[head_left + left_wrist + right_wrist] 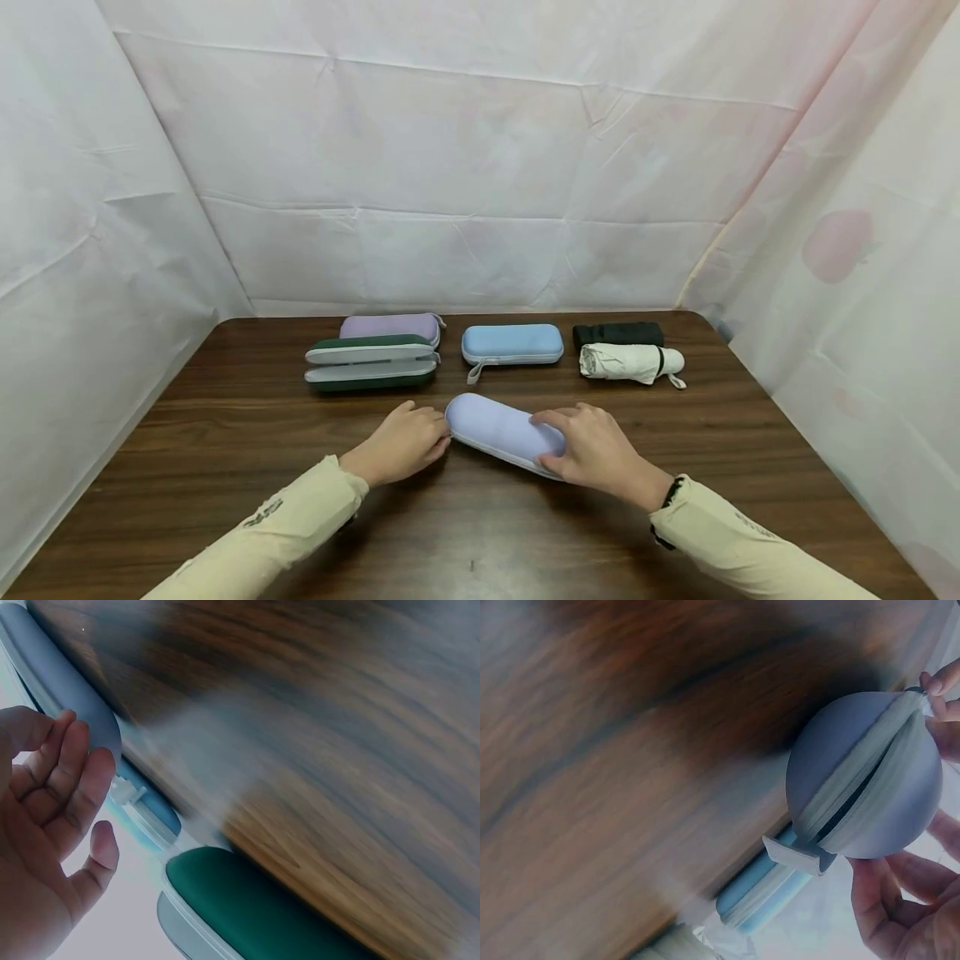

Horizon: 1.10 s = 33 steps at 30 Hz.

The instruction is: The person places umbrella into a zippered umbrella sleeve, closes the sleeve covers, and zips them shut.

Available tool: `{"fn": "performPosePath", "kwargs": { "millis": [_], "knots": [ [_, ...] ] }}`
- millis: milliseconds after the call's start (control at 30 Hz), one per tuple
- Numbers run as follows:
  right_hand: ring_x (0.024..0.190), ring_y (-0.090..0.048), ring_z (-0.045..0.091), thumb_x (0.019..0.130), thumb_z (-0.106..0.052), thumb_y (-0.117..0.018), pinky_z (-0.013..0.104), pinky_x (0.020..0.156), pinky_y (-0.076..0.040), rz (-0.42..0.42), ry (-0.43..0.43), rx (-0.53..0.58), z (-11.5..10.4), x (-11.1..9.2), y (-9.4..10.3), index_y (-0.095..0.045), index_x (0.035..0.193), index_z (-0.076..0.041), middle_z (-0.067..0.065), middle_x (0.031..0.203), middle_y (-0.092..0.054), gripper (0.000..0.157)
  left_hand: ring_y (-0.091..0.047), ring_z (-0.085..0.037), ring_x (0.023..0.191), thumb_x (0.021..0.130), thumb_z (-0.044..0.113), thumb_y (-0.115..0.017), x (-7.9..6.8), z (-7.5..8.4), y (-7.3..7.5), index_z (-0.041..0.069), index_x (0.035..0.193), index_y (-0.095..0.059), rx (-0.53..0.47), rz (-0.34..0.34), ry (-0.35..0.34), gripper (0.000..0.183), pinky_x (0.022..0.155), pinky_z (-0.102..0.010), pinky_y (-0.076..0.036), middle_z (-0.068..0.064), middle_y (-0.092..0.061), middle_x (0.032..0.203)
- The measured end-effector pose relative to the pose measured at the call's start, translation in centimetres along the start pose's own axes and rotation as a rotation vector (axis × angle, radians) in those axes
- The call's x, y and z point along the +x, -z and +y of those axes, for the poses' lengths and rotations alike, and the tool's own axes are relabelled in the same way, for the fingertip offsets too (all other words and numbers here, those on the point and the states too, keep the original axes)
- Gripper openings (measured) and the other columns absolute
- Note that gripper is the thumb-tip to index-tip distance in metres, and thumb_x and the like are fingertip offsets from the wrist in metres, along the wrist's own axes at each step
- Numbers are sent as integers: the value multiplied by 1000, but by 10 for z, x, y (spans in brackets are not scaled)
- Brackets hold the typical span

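Observation:
A lavender zip case (498, 427) lies slanted on the table between both hands. My right hand (596, 446) grips its right end, thumb on the near side and fingers over the top. At the left end, my left hand (408, 442) has thumb and forefinger pinched together at the zipper. In the right wrist view the left fingertips (934, 686) meet at the far end of the seam, and a dark gap runs between the zipper edges of the case (840, 772). A grey loop strap (795, 856) sticks out from the near end. The zipper slider itself is hidden.
Behind the hands, a green case (371, 385) gapes wide, with a purple case (390, 325) behind it. A closed blue case (512, 342) lies mid-back. At back right, a folded white umbrella (622, 363) lies before a black folded one (618, 333). White cloth (450, 167) surrounds the table.

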State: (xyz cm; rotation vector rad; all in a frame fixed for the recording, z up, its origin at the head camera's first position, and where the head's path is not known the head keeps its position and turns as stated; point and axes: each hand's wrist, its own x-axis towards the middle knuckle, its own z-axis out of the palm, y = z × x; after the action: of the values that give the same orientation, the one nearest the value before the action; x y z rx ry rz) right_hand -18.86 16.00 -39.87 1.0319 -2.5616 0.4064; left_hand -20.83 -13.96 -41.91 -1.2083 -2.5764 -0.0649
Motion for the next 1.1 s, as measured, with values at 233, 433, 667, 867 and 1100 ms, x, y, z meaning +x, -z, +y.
{"fn": "performPosePath", "kwargs": {
  "millis": [233, 433, 667, 867, 1100],
  "knots": [
    [63, -62, 19, 65, -34, -85, 36, 54, -47, 26, -46, -15, -6, 2, -3, -69, 104, -12, 1, 78, -71, 47, -56, -12, 69, 89, 18, -64, 11, 8, -2, 17, 72, -56, -10, 6, 16, 18, 56, -27, -34, 6, -57, 71],
    [59, -59, 20, 67, -38, -83, 35, 51, -45, -7, -102, -73, -15, 3, -1, -69, 103, -12, 0, 70, -68, 46, -57, -12, 70, 90, 19, -62, 18, 17, -2, 17, 73, -57, -25, -10, 7, 18, 59, -31, -40, 5, -55, 71],
    [55, -58, 19, 65, -44, -83, 33, 46, -43, -4, -151, -119, -22, 5, -1, -69, 101, -13, 2, 68, -66, 49, -57, -12, 67, 88, 19, -65, 24, 30, -4, 15, 72, -57, 2, 66, -62, 18, 58, -32, -44, 4, -55, 70],
    [51, -56, 18, 66, -46, -82, 33, 44, -41, -13, -131, -148, -27, 6, 0, -68, 98, -11, 2, 63, -63, 50, -57, -9, 66, 87, 21, -66, 29, 39, -4, 16, 71, -58, 31, 95, -120, 18, 53, -25, -37, 5, -55, 69],
    [90, -62, 19, 87, -13, -70, 34, 71, -51, -191, 122, -80, -5, 24, 12, -64, 113, -12, 3, 99, -66, 27, -57, -9, 70, 88, 19, -65, 25, 38, 1, 17, 72, -60, -8, 48, -98, 17, 56, -28, -41, 6, -56, 72]
  ]
}}
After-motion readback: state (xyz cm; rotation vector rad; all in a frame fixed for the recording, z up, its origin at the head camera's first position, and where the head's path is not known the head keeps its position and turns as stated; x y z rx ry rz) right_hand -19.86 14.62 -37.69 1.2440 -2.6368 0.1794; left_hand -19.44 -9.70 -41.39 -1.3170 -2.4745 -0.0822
